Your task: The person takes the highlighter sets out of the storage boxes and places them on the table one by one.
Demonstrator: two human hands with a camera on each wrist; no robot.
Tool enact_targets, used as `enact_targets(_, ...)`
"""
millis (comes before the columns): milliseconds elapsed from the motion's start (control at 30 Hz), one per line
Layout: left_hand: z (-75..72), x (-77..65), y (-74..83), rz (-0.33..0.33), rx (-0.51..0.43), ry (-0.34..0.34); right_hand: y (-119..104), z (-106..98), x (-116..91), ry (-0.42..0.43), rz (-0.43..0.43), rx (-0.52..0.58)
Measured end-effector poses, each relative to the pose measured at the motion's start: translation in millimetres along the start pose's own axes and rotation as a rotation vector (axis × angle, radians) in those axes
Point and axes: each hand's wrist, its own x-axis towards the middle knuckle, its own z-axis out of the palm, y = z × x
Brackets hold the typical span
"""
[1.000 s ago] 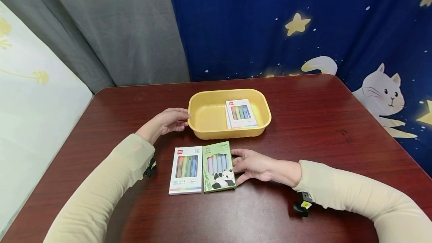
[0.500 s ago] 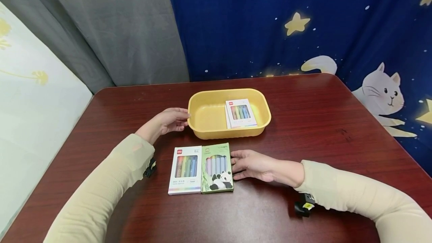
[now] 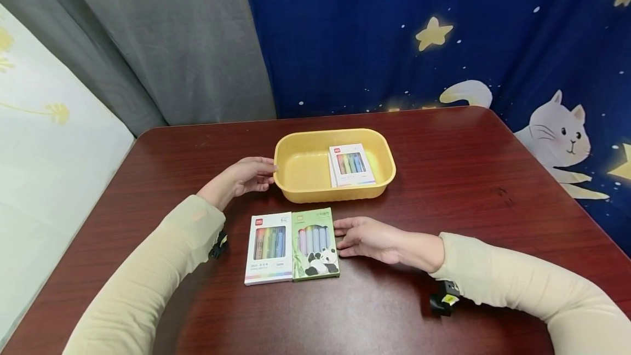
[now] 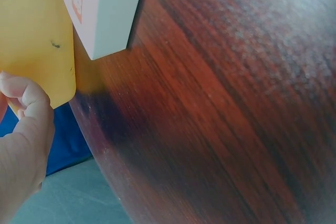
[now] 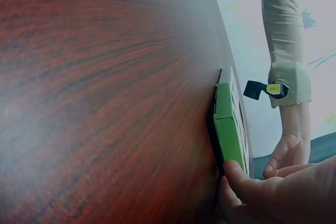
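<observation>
A green pen box with a panda print (image 3: pixel 316 244) lies flat on the table, its window showing several pastel pens. My right hand (image 3: pixel 368 240) touches its right edge with fingers extended; in the right wrist view the thumb lies against the green side (image 5: pixel 231 140). Flush along the green box's left edge is a white highlighter box (image 3: pixel 268 248) with a rainbow stripe. My left hand (image 3: pixel 245 177) rests its fingertips at the left rim of a yellow basket (image 3: pixel 302 171). Inside the basket, at its right, lies a white pen box (image 3: pixel 351 164), stacked over another white edge.
All of this is on a dark red wooden table (image 3: pixel 443 179). A grey curtain (image 3: pixel 172 43) and a blue star-patterned curtain (image 3: pixel 355 32) hang behind the far edge. Black wrist cameras (image 3: pixel 446 299) sit under both sleeves.
The green box, slightly skewed before, has turned straight alongside the white box. Both have slid a little left under the right hand's push. The left hand and basket stay put.
</observation>
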Motion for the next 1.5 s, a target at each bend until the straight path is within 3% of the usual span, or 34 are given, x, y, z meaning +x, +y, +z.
enact_targets(867, -0.6, 0.1, -0.1, 0.005, -0.014, -0.012, -2.8, -2.2, 0.2, -0.048, 0.05, 0.011)
enact_targets(1067, -0.2, 0.3, 0.1, 0.001, -0.016, -0.013, -12.4, -3.5, -4.3, -0.055, 0.048, 0.031)
enact_targets(1300, 0.3, 0.9, 1.0, 0.003, -0.011, -0.017, -45.3, -18.4, -15.7, -0.101, -0.083, -0.07)
enact_targets(1500, -1.1, 1.2, 0.2, -0.001, -0.002, -0.013, -82.8, -36.6, -26.1, 0.012, -0.242, -0.156)
